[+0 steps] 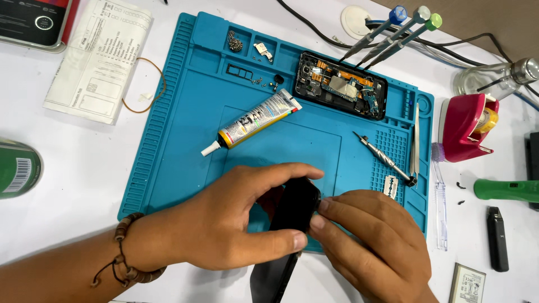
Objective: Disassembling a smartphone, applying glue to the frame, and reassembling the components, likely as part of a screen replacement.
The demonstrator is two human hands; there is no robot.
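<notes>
The left hand (236,219) curls around a black phone panel (293,210), thumb under its near side and fingers arched over the far edge, a closed grip. The right hand (370,241) pinches the panel's upper right corner between thumb and fingertips, narrowly closed. The panel sits tilted over the near edge of the blue work mat (168,140). A glue tube (252,120) lies well behind the hands.
</notes>
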